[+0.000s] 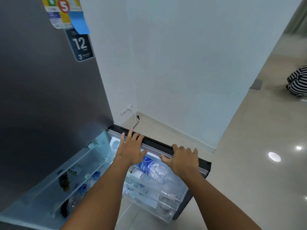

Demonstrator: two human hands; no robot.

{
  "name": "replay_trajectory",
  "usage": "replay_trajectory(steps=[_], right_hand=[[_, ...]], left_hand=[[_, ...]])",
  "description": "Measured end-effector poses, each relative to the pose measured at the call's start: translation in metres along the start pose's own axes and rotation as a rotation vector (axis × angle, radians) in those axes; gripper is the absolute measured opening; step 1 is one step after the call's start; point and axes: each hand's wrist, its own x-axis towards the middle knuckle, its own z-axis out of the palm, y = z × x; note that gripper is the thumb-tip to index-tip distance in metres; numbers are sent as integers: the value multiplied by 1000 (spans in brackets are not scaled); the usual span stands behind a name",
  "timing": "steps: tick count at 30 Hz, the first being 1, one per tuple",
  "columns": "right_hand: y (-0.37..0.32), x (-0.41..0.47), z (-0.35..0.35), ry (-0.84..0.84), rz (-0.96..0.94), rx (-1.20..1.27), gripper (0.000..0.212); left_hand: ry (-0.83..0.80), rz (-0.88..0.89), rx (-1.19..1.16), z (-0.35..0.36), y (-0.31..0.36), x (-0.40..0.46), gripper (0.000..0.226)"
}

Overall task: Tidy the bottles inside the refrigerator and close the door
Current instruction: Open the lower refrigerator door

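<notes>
On the top edge of the open dark-grey refrigerator door (159,145), left hand (131,147) lies flat, fingers spread. Right hand (182,159) curls over the same edge. Clear plastic water bottles with blue labels (149,168) sit in the door shelf directly beneath both hands.

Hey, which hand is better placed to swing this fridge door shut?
Right, probably. The right hand curls over the top edge of the open door near its free end, farthest from the hinge. The left hand lies flatter, nearer the fridge body.
</notes>
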Motion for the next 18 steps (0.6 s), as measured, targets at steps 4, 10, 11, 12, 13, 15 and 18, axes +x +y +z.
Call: replay_trajectory(steps=[4,10,11,12,13,15,18], right_hand=[[16,23,1,120,-11,-20,86],[35,59,3,172,-125,39,87],[37,65,3,175,-140,44,88],[38,71,3,174,-153,45,90],[40,77,2,172,-166,44,92],[45,85,1,164,-185,104,94],[51,92,5,202,-215,216,86]], left_hand=[[-12,-30,-20,7,5,20,67],[118,-85,-34,18,11,36,66],[145,-89,-39,20,11,38,64],[191,-90,-43,23,11,40,62],[241,-87,-40,26,11,43,60],[309,-96,-50,35,13,45,59],[457,-112,-71,53,15,47,58]])
